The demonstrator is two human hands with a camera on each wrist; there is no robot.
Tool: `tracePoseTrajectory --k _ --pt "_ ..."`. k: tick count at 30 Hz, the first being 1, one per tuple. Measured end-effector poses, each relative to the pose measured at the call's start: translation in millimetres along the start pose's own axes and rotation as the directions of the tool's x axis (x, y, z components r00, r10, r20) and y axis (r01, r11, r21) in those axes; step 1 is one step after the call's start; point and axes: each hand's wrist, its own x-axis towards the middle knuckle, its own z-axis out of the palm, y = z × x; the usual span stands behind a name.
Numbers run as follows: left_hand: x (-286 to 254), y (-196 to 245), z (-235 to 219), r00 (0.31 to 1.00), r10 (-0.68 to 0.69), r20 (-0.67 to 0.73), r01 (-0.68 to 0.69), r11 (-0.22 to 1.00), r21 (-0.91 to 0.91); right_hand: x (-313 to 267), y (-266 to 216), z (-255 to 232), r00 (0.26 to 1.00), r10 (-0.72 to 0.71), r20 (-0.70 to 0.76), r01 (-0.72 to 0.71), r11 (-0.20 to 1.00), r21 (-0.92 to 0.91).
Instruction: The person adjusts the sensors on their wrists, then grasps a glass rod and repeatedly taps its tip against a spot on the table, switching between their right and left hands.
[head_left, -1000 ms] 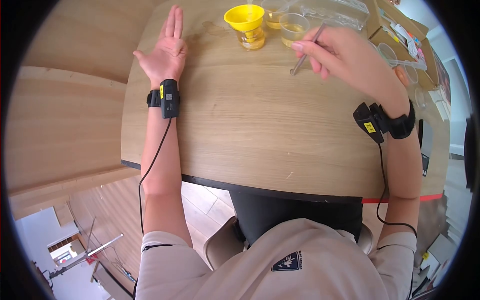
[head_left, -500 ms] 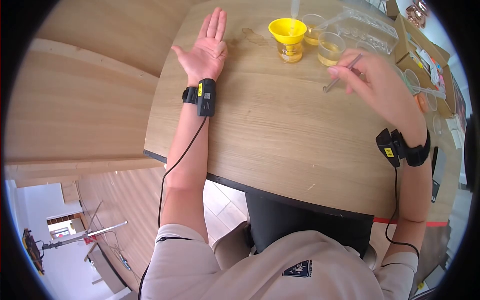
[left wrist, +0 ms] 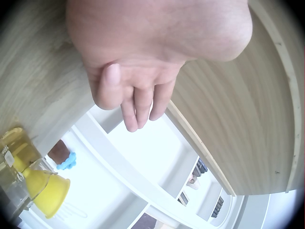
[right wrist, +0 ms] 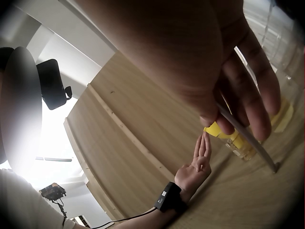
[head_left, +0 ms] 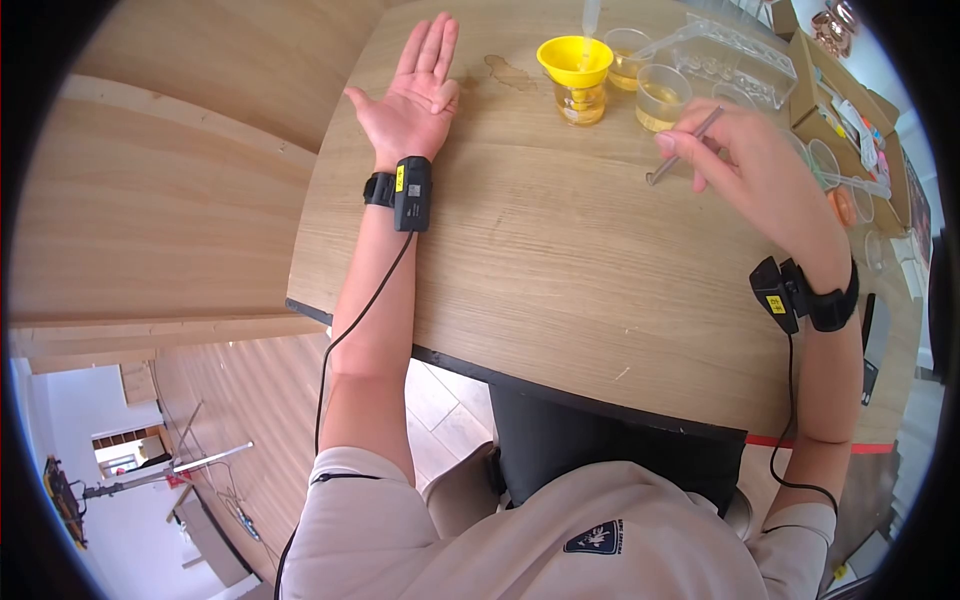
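My left hand [head_left: 410, 105] lies palm up at the left of the table, three fingers straight, the little finger bent over the palm, holding nothing. In the left wrist view that hand [left wrist: 143, 71] is seen from the wrist. Thumb and fingers of my right hand [head_left: 745, 165] pinch a thin metal rod [head_left: 688, 145], its small curved end pointing down toward the wood. The right wrist view shows the rod [right wrist: 248, 137] slanting out of the hand. Between the hands, farther back, a yellow funnel [head_left: 575, 62] sits in a glass jar [head_left: 580, 106] of amber liquid.
Clear cups of yellowish liquid, one cup [head_left: 660, 105] near my right hand, stand beside the jar. Behind them is a clear plastic tray [head_left: 740, 62]. A cardboard box [head_left: 812, 98] of tools is at the right. A wet patch [head_left: 510, 72] marks the table [head_left: 520, 240].
The head view has shifted, so both arms and the table appear farther right and slightly lower than a second ago. The left little finger stays bent; the right hand keeps its pinch on the rod.
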Motion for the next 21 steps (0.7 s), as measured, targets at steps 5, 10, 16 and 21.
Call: tracePoseTrajectory --k 5,10,16,21 --pt "-0.3 -1.6 5.1 0.999 0.003 -0.036 -0.002 0.999 0.040 -1.2 -1.5 0.7 1.000 -0.019 -0.015 0.019 1.000 0.003" --pt "0.2 -0.9 5.8 1.000 0.004 -0.027 -0.004 1.000 0.005 0.1 -1.4 0.5 1.000 -0.015 -0.005 0.015 1.000 0.019" --pt "-1.1 -6.5 29.2 0.999 -0.019 0.036 0.022 0.995 -0.096 -0.1 -0.5 1.1 1.000 0.012 0.005 -0.012 0.999 0.043" --pt "-1.2 -5.5 26.9 0.998 -0.053 0.042 0.058 0.990 -0.127 0.2 -3.1 -1.1 0.999 0.036 0.034 -0.036 0.999 0.008"
